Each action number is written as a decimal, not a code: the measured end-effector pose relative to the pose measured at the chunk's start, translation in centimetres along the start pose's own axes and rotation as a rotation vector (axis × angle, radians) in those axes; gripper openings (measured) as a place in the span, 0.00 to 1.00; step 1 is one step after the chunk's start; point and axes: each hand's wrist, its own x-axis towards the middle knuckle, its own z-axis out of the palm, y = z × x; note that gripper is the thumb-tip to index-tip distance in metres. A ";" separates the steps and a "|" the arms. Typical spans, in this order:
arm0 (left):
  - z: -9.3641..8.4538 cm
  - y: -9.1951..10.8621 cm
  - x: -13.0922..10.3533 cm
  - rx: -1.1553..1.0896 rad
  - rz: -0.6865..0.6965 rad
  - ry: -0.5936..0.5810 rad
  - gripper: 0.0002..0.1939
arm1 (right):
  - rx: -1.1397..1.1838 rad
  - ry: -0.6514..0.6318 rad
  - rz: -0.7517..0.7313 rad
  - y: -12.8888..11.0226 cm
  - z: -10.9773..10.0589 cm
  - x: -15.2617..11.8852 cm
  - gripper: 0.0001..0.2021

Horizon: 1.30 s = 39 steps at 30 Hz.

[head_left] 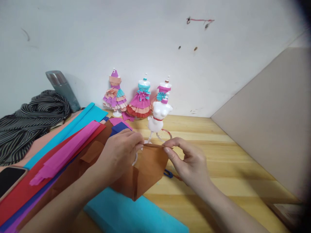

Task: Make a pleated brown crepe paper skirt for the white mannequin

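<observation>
A sheet of brown crepe paper (150,165) hangs between my two hands, its top edge folded into a narrow strip. My left hand (123,145) pinches that edge at its left end. At the other end, my right hand (188,158) grips it between thumb and forefinger. Just behind the paper stands a small white mannequin (160,111) with a red band at the waist and a pink one at the neck. Blue-handled scissors (168,173) lie partly hidden by the paper and my right hand.
Dressed mannequins (114,94) stand against the wall. Coloured paper sheets (65,145) overlap at left, near a phone (11,181), striped cloth (41,113) and a bottle (63,90). Turquoise paper (136,213) lies in front; a ring-shaped roll (167,133) sits behind my hands.
</observation>
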 end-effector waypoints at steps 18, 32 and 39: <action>1.6 0.5 -0.1 -0.078 0.200 0.184 0.06 | -0.028 -0.023 -0.115 -0.5 0.4 -0.5 0.07; 0.1 0.2 0.3 -0.149 0.171 0.065 0.07 | 0.023 -0.039 -0.042 0.0 0.0 -0.3 0.06; 0.8 -0.2 0.2 -0.272 -0.138 -0.022 0.07 | 0.090 -0.047 0.102 0.3 0.2 0.4 0.07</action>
